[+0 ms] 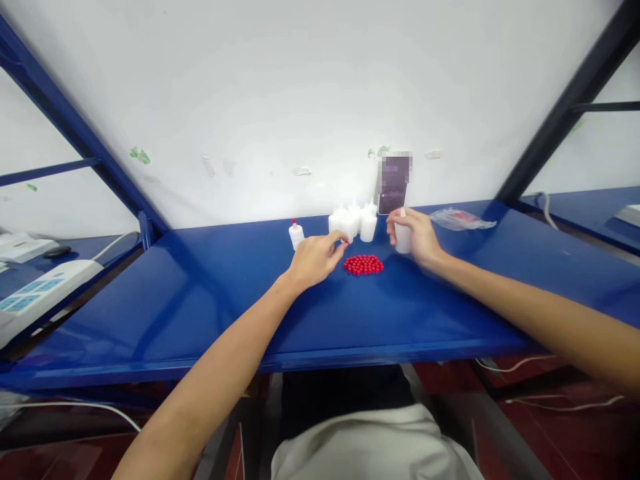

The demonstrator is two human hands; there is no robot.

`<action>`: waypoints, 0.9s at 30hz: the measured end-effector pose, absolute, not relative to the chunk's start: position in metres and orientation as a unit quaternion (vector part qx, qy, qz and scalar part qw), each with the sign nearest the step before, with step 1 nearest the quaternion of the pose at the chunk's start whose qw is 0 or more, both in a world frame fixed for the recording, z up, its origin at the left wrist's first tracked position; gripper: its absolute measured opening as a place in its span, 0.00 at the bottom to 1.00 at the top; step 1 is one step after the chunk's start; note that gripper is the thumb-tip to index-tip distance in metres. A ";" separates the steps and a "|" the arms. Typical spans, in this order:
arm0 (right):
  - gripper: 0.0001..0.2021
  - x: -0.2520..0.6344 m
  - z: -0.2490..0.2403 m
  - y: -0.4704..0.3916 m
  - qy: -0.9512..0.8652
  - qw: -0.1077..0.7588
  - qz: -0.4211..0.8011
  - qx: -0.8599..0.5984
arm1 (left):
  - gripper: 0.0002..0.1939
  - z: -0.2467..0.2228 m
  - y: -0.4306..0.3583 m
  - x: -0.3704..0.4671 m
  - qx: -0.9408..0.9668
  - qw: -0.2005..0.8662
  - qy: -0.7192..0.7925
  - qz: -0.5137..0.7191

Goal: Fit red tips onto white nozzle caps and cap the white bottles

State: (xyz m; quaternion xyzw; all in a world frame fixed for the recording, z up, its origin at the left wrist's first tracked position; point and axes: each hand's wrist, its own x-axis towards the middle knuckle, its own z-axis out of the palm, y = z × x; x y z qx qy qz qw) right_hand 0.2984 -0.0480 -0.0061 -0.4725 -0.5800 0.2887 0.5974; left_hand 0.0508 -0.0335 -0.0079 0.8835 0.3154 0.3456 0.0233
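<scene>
My left hand (317, 259) pinches a small red cap (347, 243) between thumb and fingertips, just above and left of a pile of red caps (363, 265) on the blue table. On the right, my right hand (415, 233) is wrapped round a white bottle (402, 239), which stands upright; its top is partly behind the fingers. Between the hands, farther back, several white bottles (368, 227) with pointed tips stand in a group. One white bottle with a red cap (296, 235) stands left of them, behind my left hand.
A dark phone-like device (394, 183) leans on the wall behind the bottles. Right of it lies a clear plastic bag (463, 219) with something red inside. A white power strip (47, 293) is at the far left. Blue posts frame the table (200, 307).
</scene>
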 end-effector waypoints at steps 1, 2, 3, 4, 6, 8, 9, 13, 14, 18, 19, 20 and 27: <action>0.06 0.296 -0.002 -0.050 -0.616 0.591 0.248 -0.458 | 0.11 -0.008 -0.035 0.052 0.871 0.016 0.305 0.385; 0.07 0.293 0.002 -0.051 -0.653 0.580 0.206 -0.442 | 0.12 -0.008 -0.037 0.053 0.855 0.009 0.294 0.426; 0.08 0.290 0.005 -0.052 -0.686 0.567 0.166 -0.426 | 0.12 -0.008 -0.039 0.055 0.838 0.002 0.285 0.464; 0.10 0.287 0.007 -0.054 -0.714 0.552 0.129 -0.412 | 0.13 -0.008 -0.041 0.056 0.824 -0.003 0.276 0.495; 0.13 0.279 0.008 -0.055 -0.754 0.521 0.073 -0.392 | 0.13 -0.009 -0.045 0.058 0.814 -0.007 0.257 0.521; 0.15 0.274 0.006 -0.056 -0.785 0.490 0.034 -0.377 | 0.13 -0.010 -0.048 0.060 0.825 -0.009 0.234 0.515; 0.16 0.272 0.004 -0.057 -0.798 0.474 0.014 -0.371 | 0.13 -0.010 -0.050 0.061 0.832 -0.011 0.221 0.508; 0.18 0.273 -0.002 -0.061 -0.819 0.436 -0.071 -0.368 | 0.12 -0.010 -0.054 0.065 0.853 -0.024 0.176 0.490; 0.19 0.273 -0.003 -0.062 -0.817 0.430 -0.086 -0.374 | 0.12 -0.010 -0.055 0.065 0.857 -0.027 0.172 0.486; 0.17 0.272 -0.001 -0.067 -0.817 0.407 -0.113 -0.393 | 0.15 -0.009 -0.057 0.066 0.867 -0.033 0.174 0.466; 0.16 0.271 -0.001 -0.068 -0.818 0.405 -0.118 -0.392 | 0.15 -0.010 -0.056 0.066 0.870 -0.032 0.173 0.461; 0.14 0.269 0.000 -0.069 -0.819 0.403 -0.121 -0.390 | 0.15 -0.010 -0.056 0.066 0.872 -0.031 0.172 0.457; 0.09 0.254 0.003 -0.078 -0.808 0.405 -0.111 -0.413 | 0.16 -0.011 -0.052 0.064 0.894 -0.046 0.180 0.408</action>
